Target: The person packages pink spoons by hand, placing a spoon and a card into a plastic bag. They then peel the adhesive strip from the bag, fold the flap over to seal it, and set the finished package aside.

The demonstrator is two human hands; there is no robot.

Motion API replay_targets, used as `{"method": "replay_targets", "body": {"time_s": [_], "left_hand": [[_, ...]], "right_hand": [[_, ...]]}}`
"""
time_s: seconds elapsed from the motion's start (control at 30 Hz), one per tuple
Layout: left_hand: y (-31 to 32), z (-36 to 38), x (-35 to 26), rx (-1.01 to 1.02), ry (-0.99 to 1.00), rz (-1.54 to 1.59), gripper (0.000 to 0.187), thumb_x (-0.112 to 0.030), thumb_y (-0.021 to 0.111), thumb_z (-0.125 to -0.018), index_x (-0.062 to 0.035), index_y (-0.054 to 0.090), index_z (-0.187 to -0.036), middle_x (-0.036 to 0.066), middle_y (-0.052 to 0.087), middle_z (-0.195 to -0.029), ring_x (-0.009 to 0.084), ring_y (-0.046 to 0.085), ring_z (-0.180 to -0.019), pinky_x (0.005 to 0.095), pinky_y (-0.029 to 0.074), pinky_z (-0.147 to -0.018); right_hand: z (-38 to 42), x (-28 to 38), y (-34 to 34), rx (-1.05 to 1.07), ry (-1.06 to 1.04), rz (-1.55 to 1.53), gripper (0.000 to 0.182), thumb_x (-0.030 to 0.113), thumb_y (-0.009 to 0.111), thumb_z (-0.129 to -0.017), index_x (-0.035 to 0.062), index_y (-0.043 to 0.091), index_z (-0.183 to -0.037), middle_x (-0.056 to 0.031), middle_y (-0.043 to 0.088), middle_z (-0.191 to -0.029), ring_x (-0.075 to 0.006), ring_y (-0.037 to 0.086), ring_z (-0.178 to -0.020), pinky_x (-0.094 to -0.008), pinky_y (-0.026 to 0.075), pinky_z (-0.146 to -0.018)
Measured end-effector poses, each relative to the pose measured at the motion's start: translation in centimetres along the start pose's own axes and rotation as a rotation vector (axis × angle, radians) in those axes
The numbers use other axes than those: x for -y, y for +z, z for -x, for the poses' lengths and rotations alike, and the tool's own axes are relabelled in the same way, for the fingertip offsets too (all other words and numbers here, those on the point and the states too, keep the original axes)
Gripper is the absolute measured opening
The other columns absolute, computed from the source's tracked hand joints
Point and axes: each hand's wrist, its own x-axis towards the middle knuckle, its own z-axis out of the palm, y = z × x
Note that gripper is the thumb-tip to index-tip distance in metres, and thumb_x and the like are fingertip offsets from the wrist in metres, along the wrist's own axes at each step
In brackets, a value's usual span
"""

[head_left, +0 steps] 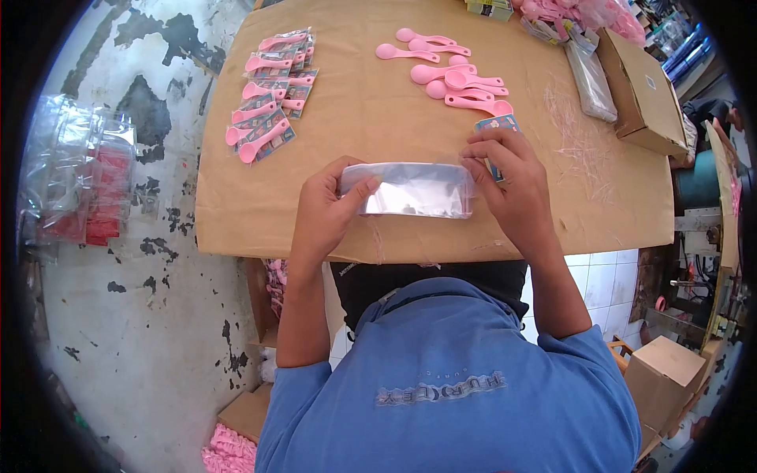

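Observation:
My left hand grips the left end of a shiny clear plastic bag stack, thumb on top, just above the table. At the other end, my right hand pinches the loose edge of the plastic between thumb and fingers. A printed blue-green card shows behind the right hand, partly hidden by the fingers. Beyond it lies a loose pile of pink plastic spoons. To the left, several packed spoons with cards are laid in an overlapping column.
The table is covered in brown paper. Plastic strips are scattered at right, near a wrapped packet and an open cardboard box. Pink plastic bags lie at the far right. Clear and red packets hang beyond the left edge.

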Motion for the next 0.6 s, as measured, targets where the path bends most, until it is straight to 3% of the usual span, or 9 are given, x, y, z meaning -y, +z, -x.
{"method": "replay_targets", "body": {"time_s": [0.2,0.3,0.47,0.6], "left_hand": [[0.0,0.0,0.7,-0.033,0.010,0.005,0.019,-0.017,0.077,-0.098,0.0000,0.071,-0.104,0.001,0.071,-0.089,0.0061,0.062,-0.079,0.0246,0.049,-0.070],[-0.1,0.1,0.9,-0.042,0.020,0.009,0.018,-0.016,0.077,-0.098,0.0001,0.071,-0.104,0.001,0.071,-0.089,0.0062,0.062,-0.079,0.0248,0.049,-0.071],[-0.2,0.1,1.2,-0.054,0.025,0.016,0.021,-0.018,0.077,-0.098,0.0006,0.071,-0.104,-0.001,0.068,-0.085,0.0052,0.057,-0.076,0.0247,0.046,-0.067],[-0.4,0.2,1.2,-0.041,0.022,0.020,0.017,-0.015,0.076,-0.098,0.0000,0.071,-0.104,0.001,0.071,-0.090,0.0063,0.062,-0.080,0.0248,0.049,-0.070]], "right_hand": [[0.6,0.6,-0.3,0.189,0.629,-0.663,0.010,0.011,0.068,-0.103,0.0014,0.066,-0.104,-0.0076,0.071,-0.095,-0.0112,0.066,-0.080,-0.0283,0.053,-0.068],[0.7,0.6,0.0,0.170,0.684,-0.863,0.012,0.013,0.068,-0.105,0.0022,0.065,-0.105,-0.0049,0.071,-0.094,-0.0066,0.064,-0.081,-0.0247,0.052,-0.068],[0.8,1.0,0.5,0.184,0.687,-0.785,0.013,0.013,0.071,-0.103,0.0022,0.063,-0.105,-0.0032,0.070,-0.093,-0.0066,0.064,-0.081,-0.0224,0.052,-0.070],[1.1,0.4,0.7,0.214,0.678,-0.797,0.013,0.012,0.071,-0.103,0.0023,0.062,-0.106,-0.0046,0.072,-0.095,-0.0076,0.066,-0.082,-0.0231,0.053,-0.072]]}}
